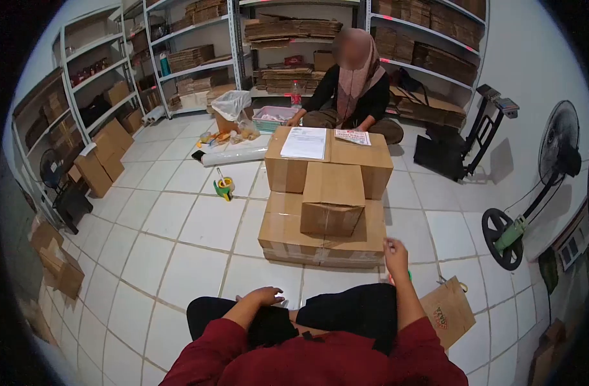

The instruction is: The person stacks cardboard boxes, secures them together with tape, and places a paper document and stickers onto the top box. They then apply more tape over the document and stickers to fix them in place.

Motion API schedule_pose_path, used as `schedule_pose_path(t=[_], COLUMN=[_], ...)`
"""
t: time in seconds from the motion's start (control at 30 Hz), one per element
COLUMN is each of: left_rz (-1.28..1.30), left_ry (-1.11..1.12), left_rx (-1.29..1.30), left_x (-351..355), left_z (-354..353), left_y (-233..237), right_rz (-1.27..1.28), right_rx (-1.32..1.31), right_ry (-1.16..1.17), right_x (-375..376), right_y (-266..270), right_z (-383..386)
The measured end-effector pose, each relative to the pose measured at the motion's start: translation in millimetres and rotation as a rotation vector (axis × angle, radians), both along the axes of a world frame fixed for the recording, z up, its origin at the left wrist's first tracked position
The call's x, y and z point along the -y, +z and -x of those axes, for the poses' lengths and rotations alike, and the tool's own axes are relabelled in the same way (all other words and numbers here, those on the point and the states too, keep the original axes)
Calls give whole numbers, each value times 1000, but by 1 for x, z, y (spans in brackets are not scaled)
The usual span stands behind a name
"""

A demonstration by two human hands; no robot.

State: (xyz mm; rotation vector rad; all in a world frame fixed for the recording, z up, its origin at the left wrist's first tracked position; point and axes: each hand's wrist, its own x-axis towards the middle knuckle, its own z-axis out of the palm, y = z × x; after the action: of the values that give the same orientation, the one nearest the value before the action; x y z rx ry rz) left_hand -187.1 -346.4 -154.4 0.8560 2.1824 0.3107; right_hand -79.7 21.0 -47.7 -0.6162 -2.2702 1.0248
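Your right hand (pixel 395 252) hovers at the flat box's (pixel 307 241) near right corner, fingers loosely curled, holding nothing. The box's long side runs leftward across the floor (pixel 178 225). Your left hand (pixel 263 296) lies slack on your knee, farther off.

A wide, flat cardboard box (pixel 288 235) lies taped shut on the tiled floor (pixel 178 225), with a smaller closed box (pixel 333 196) resting on top.
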Motion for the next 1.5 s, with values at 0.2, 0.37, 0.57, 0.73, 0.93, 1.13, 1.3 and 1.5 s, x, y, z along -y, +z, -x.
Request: schedule_pose_path(t=[0.2, 0.37, 0.57, 0.73, 0.93, 1.13, 1.3, 1.5], left_rz=[-60, -58, -128, -229, -314, -235, -272, -327], left_ry=[-5, 88, 192, 198, 132, 240, 214, 177], left_rx=[47, 186, 282, 278, 222, 267, 246, 210], left_x=[-5, -4, -11, -16, -18, -19, -14, -15], left_z=[11, 26, 30, 27, 19, 22, 21, 18], left_y=[-14, -29, -20, 6, -11, 5, -18, -24], right_rz=[-306, -553, -803, -830, -621, -430, -301, -680], right_rx=[-285, -203, 106, 172, 119, 66, -140, 120], right_ry=[149, 271, 281, 343, 321, 100, -48, 86], right_x=[-17, -55, -104, -120, -126, -127, -146, -96], right_y=[99, 101, 79, 82, 86, 95, 118, 135], right_z=[146, 271, 361, 378, 378, 386, 381, 337])
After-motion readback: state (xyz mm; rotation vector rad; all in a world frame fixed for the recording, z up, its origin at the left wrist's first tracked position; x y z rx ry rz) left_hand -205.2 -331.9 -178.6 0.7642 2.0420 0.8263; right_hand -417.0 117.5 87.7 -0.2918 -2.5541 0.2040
